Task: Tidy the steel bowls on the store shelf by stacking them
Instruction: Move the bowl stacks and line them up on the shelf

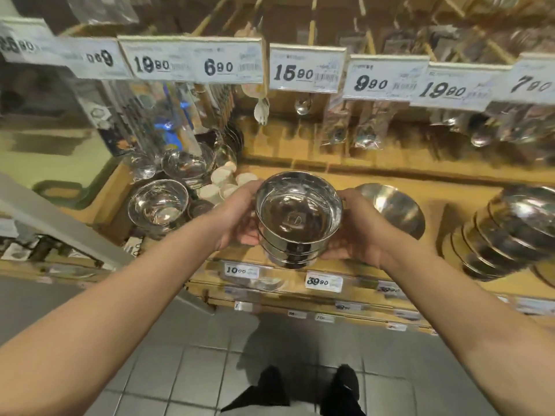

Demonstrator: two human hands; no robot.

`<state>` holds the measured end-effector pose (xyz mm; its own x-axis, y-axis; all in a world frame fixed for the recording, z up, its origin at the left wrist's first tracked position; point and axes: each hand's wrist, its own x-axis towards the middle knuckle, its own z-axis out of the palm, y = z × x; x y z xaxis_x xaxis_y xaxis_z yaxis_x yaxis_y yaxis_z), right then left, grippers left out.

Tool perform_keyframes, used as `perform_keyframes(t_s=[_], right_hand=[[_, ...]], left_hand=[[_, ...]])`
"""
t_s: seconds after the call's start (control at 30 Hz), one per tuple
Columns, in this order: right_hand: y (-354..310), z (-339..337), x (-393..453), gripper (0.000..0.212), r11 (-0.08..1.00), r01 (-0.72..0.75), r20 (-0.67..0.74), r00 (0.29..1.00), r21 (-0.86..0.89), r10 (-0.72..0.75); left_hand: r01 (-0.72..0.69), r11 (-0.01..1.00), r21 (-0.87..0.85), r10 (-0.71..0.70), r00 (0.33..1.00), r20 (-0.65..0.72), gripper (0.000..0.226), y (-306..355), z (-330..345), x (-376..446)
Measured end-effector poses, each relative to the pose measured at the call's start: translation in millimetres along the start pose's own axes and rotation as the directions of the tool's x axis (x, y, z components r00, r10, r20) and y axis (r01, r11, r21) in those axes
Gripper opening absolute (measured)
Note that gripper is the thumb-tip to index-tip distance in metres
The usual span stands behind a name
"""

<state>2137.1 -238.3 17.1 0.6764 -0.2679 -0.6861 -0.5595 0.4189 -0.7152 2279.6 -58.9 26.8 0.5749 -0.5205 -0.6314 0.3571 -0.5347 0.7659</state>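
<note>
Wooden store shelving (345, 175) with blurred price tags (306, 69) stands over seemingly grey floor tiles (186, 370).

Wooden shelf (345, 181), steel bowls on it.
Left end: shiny bowls (158, 205) beside small pale cups (222, 183). Middle: one tilted bowl (393, 208). Right: leaning nested stack (504, 232). Price tags (323, 282) on front edge.

My left hand's (240, 216) fingers hidden behind the bowl stack (297, 220), right hand's (356, 226) fingers too, number of nested bowls unclear, far-right bowl pile (507, 232) cut off by the edge, lower price tags (345, 306) blurred unreadable
</note>
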Motion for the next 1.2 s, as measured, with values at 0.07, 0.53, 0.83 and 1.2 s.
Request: perform_keyframes(t_s=[0.07,0.53,0.83,1.2], right_hand=[[7,1,0,0.048,1.0,-0.004,-0.041,0.999,0.003,0.004],[40,14,13,0.042,0.986,0.007,-0.166,0.986,0.166,0.021],[51,17,27,0.04,0.963,0.136,-0.219,0.972,0.232,-0.085],[79,25,22,0.035,0.883,0.264,-0.269,0.949,0.387,-0.166]], left_hand=[[-0.006,1.0,0.002,0.006,1.0,0.01,0.062,-5,4,5],[-0.042,0.997,-0.071,0.041,0.999,-0.021,0.062,-36,23,31],[-0.062,0.989,-0.134,0.051,0.995,-0.082,0.062,-38,30,52],[-0.271,0.924,-0.27,0.256,0.963,-0.088,0.035,-59,35,29]])
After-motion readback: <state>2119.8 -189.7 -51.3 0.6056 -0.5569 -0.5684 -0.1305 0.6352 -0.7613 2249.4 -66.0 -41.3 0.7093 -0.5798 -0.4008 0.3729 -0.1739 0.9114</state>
